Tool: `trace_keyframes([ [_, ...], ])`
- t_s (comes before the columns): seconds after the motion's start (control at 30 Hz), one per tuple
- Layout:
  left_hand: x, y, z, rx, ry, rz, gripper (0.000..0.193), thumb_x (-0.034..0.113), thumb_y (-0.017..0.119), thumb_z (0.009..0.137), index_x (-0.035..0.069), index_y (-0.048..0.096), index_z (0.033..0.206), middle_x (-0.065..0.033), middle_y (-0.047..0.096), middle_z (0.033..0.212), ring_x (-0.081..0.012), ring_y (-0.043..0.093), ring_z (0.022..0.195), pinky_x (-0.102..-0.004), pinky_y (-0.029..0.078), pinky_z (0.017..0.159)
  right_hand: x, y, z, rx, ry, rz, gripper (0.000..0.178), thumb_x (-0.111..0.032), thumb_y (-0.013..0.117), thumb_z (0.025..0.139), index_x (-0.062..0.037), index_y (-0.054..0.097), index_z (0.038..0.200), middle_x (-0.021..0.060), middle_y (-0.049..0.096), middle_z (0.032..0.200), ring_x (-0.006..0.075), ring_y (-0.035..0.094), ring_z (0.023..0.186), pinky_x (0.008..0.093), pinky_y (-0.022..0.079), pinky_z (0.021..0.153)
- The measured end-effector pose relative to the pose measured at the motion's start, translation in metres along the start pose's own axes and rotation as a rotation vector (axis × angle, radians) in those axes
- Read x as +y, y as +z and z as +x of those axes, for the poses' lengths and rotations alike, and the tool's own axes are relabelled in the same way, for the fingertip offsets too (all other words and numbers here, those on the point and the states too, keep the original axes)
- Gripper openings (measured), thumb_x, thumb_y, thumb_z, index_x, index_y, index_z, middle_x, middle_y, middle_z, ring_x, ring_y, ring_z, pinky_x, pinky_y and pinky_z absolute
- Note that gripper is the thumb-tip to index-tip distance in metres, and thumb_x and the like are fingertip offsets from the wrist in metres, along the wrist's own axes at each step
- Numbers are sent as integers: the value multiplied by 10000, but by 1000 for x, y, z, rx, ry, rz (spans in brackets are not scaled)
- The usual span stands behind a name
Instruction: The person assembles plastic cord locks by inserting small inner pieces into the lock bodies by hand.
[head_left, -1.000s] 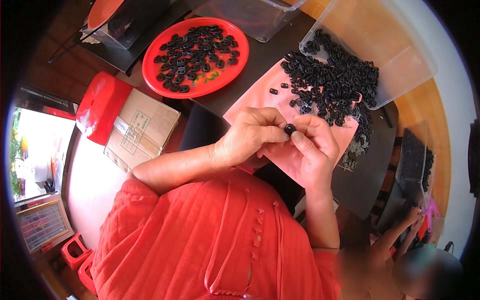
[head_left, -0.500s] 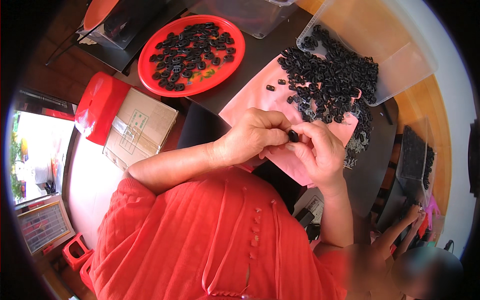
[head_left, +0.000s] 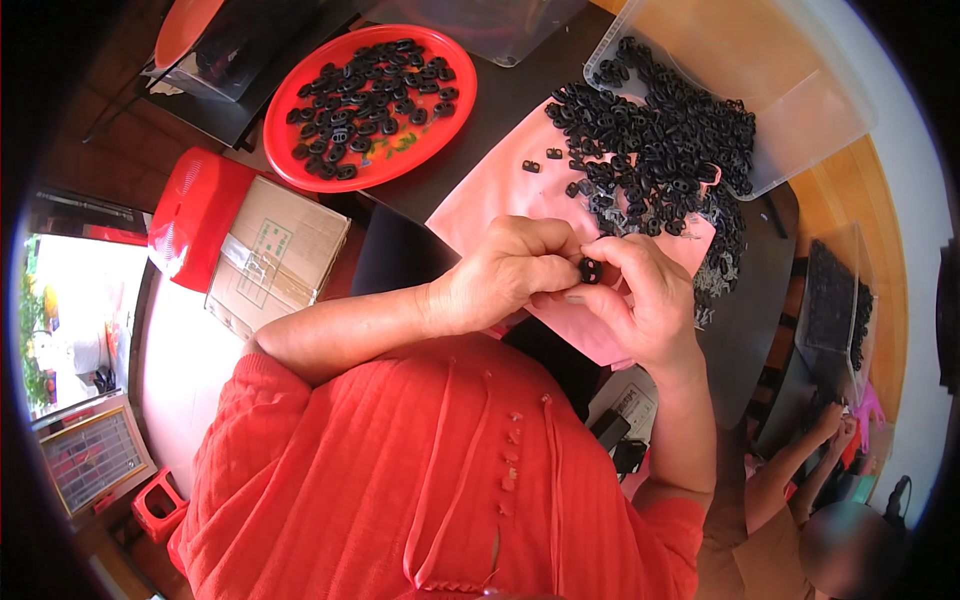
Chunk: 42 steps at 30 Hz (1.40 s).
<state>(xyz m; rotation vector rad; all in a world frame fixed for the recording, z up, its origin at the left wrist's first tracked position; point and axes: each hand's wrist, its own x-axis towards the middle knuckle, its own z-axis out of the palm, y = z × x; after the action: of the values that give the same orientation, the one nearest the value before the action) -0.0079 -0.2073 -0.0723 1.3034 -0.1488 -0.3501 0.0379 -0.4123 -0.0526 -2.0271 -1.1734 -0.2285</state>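
Observation:
A small black oval piece with two holes (head_left: 591, 270), apparently a cord lock, is held between both hands above the pink cloth (head_left: 478, 200). My left hand (head_left: 512, 268) pinches it from the left with thumb and forefinger, the other fingers curled in. From the right, the thumb and forefinger of my right hand (head_left: 648, 300) close around it. Just beyond the hands lies a big heap of black cord-lock parts (head_left: 640, 135), with small grey metal bits (head_left: 716, 275) along its right side. A red plate (head_left: 272, 140) at the far left bears many similar two-hole oval pieces.
A clear plastic bin (head_left: 800, 110) lies tipped behind the heap. Left of the dark table (head_left: 515, 95) stand a cardboard box (head_left: 280, 250) and a red container (head_left: 195, 215). At the lower right another person's hands (head_left: 835, 425) are near a clear bin (head_left: 835, 310) of black parts.
The cord lock has turned between my fingers, so its holes now show. My right thumb and forefinger have shifted slightly around it. The whole view has moved a little.

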Motion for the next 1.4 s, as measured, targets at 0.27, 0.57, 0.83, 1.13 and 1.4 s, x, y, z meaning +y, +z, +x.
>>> trace_keyframes([
  [0.27, 6, -2, -5, -9, 32, 74, 124, 57, 561, 980, -41, 616, 928, -40, 590, 782, -78, 558, 721, -252, 485, 640, 4, 4, 1, -28, -95, -119, 418, -148, 871, 682, -34, 606, 983, 68, 613, 825, 223, 581, 653, 348, 479, 577],
  [0.57, -16, -5, -5, 45, 130, 76, 139, 112, 585, 945, -15, 619, 899, -21, 584, 723, -79, 538, 619, -260, 444, 567, 6, 15, 1, 32, -233, -253, 431, -207, 862, 737, -17, 596, 1017, 71, 597, 830, 250, 585, 678, 358, 468, 568],
  [0.83, -32, -3, 2, 37, 248, 213, 122, 98, 586, 923, -14, 617, 885, -41, 584, 711, -98, 559, 625, -260, 453, 575, 19, 25, -20, 149, -270, -292, 401, -188, 839, 795, -2, 567, 1024, 80, 575, 815, 265, 576, 638, 368, 471, 530],
  [1.13, -23, -10, -4, -80, -33, -42, 82, 71, 604, 895, -2, 642, 889, -55, 621, 771, -116, 569, 609, -258, 467, 549, 10, 13, -25, 171, -169, -135, 420, -230, 862, 799, -10, 587, 1026, 69, 605, 820, 229, 566, 610, 334, 491, 551],
  [1.4, -28, -9, 3, -300, -314, -674, 261, 151, 728, 928, -50, 669, 1084, -141, 686, 844, -199, 661, 671, -318, 525, 568, -5, 11, -13, 243, -246, -32, 471, -298, 899, 697, -16, 653, 984, 83, 564, 858, 257, 586, 747, 350, 486, 609],
])
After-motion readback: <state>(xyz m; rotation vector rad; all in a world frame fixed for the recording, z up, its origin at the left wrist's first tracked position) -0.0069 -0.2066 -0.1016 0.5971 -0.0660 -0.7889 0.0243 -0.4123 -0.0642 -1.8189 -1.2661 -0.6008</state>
